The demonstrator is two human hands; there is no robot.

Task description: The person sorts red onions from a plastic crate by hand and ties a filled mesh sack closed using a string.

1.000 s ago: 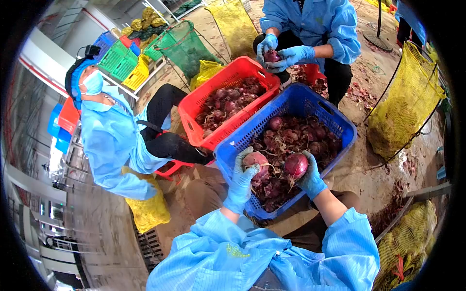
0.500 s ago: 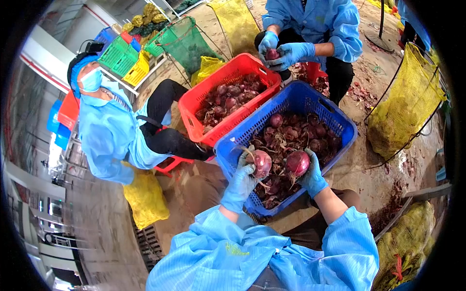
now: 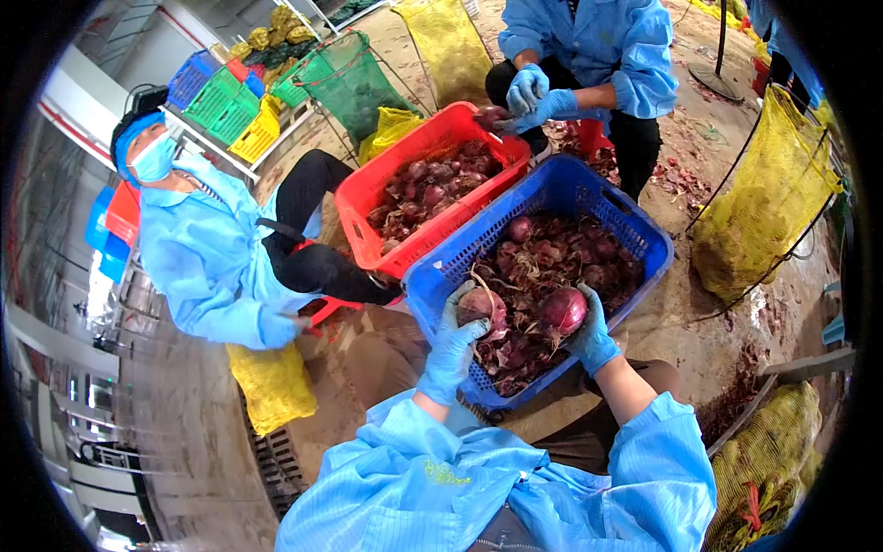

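My left hand (image 3: 452, 345), in a blue glove, grips a red onion (image 3: 482, 309) that has a long dry stalk and loose skin. A smoother, shiny red onion (image 3: 563, 311) with roots hanging below is held in my right hand (image 3: 593, 333), also gloved. Both onions are over the blue crate (image 3: 432, 287), which is partly filled with red onions and dry peelings (image 3: 533, 267). Parts of my fingers are hidden behind the onions.
A red crate (image 3: 363, 241) of onions touches the blue one. One co-worker (image 3: 589, 55) faces me; another (image 3: 207, 248) sits at left beside a yellow mesh bag (image 3: 271, 386). At right stands a framed yellow mesh bag (image 3: 768, 193). Peelings litter the floor.
The onion in my left hand has turned, its stalk now lying across the top. My right hand barely moves. The co-worker opposite has shifted an onion leftward over the red crate's edge.
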